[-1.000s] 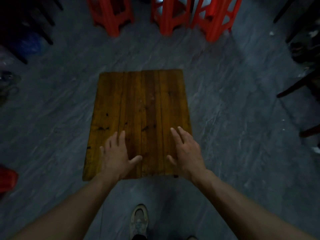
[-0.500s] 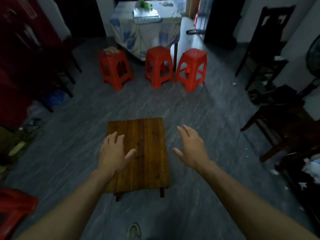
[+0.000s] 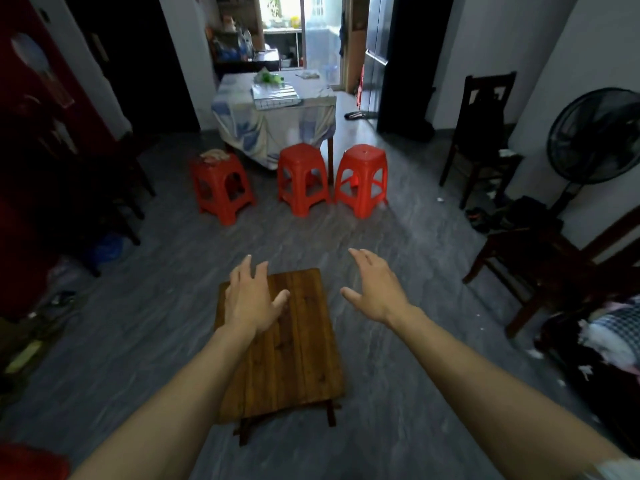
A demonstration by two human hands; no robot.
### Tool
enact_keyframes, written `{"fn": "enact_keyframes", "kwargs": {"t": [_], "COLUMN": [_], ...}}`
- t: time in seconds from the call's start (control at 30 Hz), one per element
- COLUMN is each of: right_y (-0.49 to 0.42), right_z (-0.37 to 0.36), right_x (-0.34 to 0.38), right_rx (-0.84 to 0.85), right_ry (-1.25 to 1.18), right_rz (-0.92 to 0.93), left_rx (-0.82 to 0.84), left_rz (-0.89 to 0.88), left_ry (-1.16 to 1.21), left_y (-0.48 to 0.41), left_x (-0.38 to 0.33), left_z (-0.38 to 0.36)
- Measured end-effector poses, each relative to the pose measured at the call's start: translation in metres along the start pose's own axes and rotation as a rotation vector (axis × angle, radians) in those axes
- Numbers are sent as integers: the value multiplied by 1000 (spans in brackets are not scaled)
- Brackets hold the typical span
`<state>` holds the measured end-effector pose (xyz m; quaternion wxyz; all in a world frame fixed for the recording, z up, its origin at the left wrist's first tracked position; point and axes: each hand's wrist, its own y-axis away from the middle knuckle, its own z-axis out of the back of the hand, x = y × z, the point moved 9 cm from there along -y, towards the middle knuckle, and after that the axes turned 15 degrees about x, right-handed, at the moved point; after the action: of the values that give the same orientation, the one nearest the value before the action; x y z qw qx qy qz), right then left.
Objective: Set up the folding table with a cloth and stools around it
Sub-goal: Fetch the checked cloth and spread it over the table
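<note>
Folding table standing — 3 red stools beyond, dark chairs right.

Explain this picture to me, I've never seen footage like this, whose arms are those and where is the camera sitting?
No machine here. The camera is worn on a person's head, looking forward and down, so the two bare arms are their own. The left hand shows over the small wooden folding table, which stands on the grey floor with no cloth on it yet; the right hand is beside it, over the floor. Both hands are open, fingers spread, holding nothing. Three red stools stand farther off, in front of a cloth-covered table.
</note>
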<state>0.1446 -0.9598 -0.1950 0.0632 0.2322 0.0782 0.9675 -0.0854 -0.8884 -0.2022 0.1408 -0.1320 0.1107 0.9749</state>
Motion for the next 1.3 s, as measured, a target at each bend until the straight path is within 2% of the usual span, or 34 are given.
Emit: {"fn": "enact_keyframes", "kwargs": {"t": [0.3, 0.43, 0.57, 0.7, 0.93, 1.07, 1.3], "right_y": [7, 16, 25, 27, 31, 33, 27], "right_z": [-2, -1, 23, 56, 123, 171, 227], "right_x": [16, 4, -13, -42, -111, -170, -272], "right_rx": [-60, -76, -118, -173, -302, -362, -353], "right_ry": [15, 25, 44, 4, -90, -98, -96], "right_rz": [-111, -186, -212, -239, -165, -137, -149], "left_rx": [74, 100, 70, 39, 21, 15, 6], "left_rz": [-119, -203, -200, -247, -357, -360, -322], "left_ry": [62, 72, 118, 148, 20, -82, -14], "left_y": [-23, -34, -44, -58, -87, -105, -142], "left_x": [36, 23, -6, -53, -174, -249, -341], "left_z": [-6, -15, -6, 8, 3, -9, -10]}}
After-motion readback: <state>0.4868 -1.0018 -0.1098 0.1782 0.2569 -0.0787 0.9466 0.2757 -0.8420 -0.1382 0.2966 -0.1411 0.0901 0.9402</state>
